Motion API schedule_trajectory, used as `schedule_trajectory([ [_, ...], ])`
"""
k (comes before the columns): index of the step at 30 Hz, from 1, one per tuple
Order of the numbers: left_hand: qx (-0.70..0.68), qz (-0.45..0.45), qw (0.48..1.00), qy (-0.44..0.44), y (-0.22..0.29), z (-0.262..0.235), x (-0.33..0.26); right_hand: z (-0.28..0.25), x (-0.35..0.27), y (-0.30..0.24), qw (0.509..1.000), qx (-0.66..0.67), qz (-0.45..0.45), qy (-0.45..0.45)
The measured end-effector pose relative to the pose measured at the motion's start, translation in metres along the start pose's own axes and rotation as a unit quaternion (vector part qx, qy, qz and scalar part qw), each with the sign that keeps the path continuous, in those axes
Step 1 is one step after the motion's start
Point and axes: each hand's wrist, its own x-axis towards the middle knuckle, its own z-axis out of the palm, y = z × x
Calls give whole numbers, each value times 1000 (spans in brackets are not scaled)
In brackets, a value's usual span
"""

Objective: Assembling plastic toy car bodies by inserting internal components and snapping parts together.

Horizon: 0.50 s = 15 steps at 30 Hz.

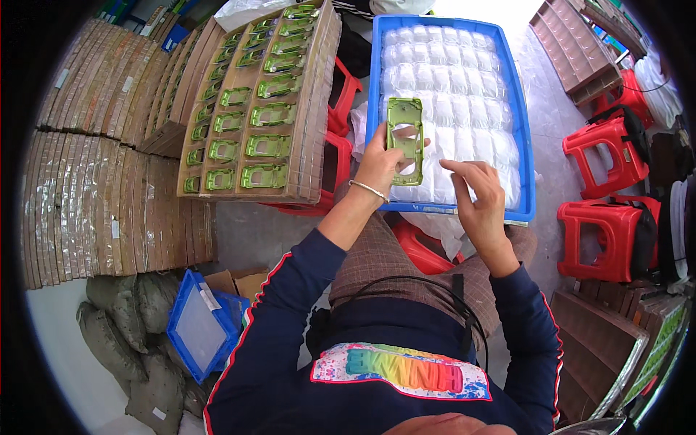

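My left hand [378, 165] is closed on a green plastic toy car body shell [406, 107], gripping it by its left side. The shell is held lengthwise over the near left part of a blue crate [525, 145], and white shows through its openings. My right hand [478, 196] hovers at the right of the shell, apart from it. Its index finger reaches left, the thumb is bent below it, and nothing shows between them. Beneath both hands, rows of white-wrapped, car-shaped pieces [464, 109] fill the crate.
To the left, a brown compartment tray [304, 163] bears rows of similar green shells [268, 141]. Stacked brown trays [109, 210] stand beyond it. Red stools [598, 235] stand at right, with another red stool [424, 250] by my legs. A small blue bin [199, 330] sits near grey sacks [156, 380].
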Motion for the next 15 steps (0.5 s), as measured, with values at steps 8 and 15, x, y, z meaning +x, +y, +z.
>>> schedule_trajectory([
  [8, 309, 214, 926, 22, -19, -6, -6, 43, 9, -2, 911, 310, 267, -48],
  [15, 389, 281, 877, 13, -7, 10, -26, 63, 11, -2, 912, 304, 273, 43],
])
